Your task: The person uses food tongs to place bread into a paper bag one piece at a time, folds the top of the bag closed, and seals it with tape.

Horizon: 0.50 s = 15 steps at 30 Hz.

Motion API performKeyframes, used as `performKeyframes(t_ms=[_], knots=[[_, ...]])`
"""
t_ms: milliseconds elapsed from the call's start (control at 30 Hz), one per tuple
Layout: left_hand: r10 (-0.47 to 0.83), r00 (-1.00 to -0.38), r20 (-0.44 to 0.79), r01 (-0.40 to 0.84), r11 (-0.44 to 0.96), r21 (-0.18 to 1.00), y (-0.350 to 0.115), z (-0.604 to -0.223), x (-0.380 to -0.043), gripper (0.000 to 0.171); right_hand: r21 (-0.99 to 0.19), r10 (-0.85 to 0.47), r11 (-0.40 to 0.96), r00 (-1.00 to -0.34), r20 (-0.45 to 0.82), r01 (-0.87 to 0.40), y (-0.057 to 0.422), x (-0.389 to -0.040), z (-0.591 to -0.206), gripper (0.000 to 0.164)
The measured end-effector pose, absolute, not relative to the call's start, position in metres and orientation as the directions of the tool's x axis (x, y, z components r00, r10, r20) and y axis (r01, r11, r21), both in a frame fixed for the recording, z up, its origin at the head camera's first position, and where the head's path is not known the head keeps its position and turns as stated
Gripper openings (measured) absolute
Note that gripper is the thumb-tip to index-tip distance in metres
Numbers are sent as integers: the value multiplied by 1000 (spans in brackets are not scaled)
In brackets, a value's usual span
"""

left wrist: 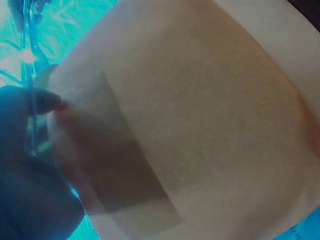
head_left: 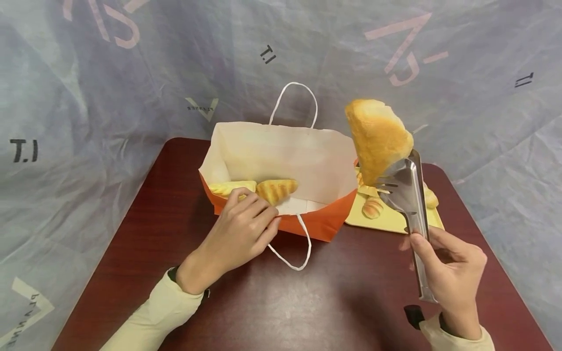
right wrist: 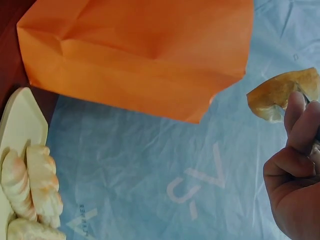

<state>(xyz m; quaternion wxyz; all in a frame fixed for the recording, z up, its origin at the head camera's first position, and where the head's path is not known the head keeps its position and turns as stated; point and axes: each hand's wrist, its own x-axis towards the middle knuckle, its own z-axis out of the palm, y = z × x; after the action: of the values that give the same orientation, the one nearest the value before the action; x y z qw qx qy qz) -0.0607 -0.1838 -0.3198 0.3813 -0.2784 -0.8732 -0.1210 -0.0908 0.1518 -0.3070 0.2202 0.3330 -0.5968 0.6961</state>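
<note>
An orange paper bag (head_left: 318, 224) with a white inside and white rope handles stands open-mouthed on the table. My left hand (head_left: 241, 222) grips its near rim, fingers curled over the edge; the left wrist view is mostly filled by the bag's paper (left wrist: 215, 100). Inside lie a striped bread roll (head_left: 276, 189) and a paler yellow bread (head_left: 232, 187), partly hidden by that hand. My right hand (head_left: 454, 268) holds metal tongs (head_left: 412, 195) upright, right of the bag. Between the tongs' ends is a golden wedge-shaped bread (head_left: 377, 134), raised above a tray.
Behind the tongs, a pale yellow tray (head_left: 386, 223) rests on the dark red table (head_left: 281, 302), bearing a small striped roll (head_left: 372, 208) and other breads. Several pale twisted breads (right wrist: 44, 185) show in the right wrist view. Printed grey sheeting (head_left: 153, 87) surrounds the table.
</note>
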Motion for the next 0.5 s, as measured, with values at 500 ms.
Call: performKeyframes(t_ms=[500], knots=[[406, -561, 722, 583, 812, -4, -176, -318, -61, 14, -687, -160, -171, -668, 727, -707, 128, -89, -302, 11]])
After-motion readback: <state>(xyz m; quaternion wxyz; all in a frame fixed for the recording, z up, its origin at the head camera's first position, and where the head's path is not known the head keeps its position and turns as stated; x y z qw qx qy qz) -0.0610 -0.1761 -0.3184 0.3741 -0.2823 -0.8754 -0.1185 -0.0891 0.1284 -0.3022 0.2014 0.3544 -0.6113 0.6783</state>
